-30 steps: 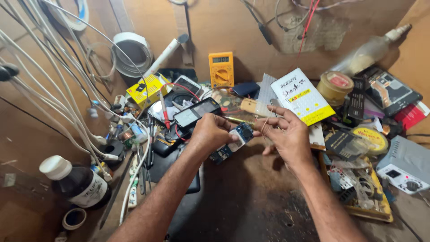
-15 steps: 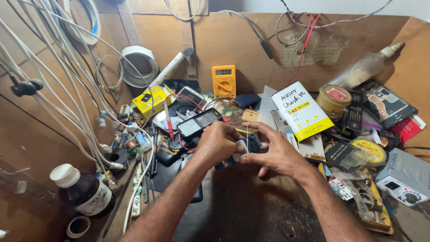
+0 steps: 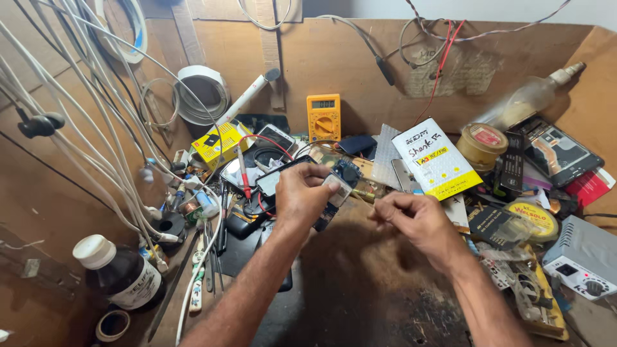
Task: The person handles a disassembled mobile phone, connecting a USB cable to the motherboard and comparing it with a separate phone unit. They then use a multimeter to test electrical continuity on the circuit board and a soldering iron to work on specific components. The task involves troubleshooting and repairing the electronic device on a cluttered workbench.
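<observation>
While the left hand [image 3: 301, 196] grips a small phone circuit board [image 3: 334, 196] at the middle of the frame, fingers curled shut around its near edge and thumb on top, the right hand [image 3: 414, 222] sits just to the right of it, apart from the board, with thumb and forefinger pinched together. Whether that pinch has hold of some tiny part I cannot tell; nothing shows between the fingertips. The board is tilted, its upper end, with a dark round part, pointing toward the top of the frame.

Judging by this, the step in hand is close work on the board, holding it steady for inspection or for fitting or removing a small piece. The next move seems to call for a firm left grip and a fine, careful approach by the right fingertips.

Just left of the hands lie a phone [image 3: 277, 178] and a red probe [image 3: 243, 175] on its lead. Above centre stands a yellow multimeter [image 3: 323, 117]. A white and yellow packet [image 3: 437, 159] lies right of centre, a solder reel [image 3: 482, 144] beyond it. At lower left stands a dark bottle [image 3: 122, 275] with a white cap; white cables [image 3: 77, 128] hang across the upper left.
</observation>
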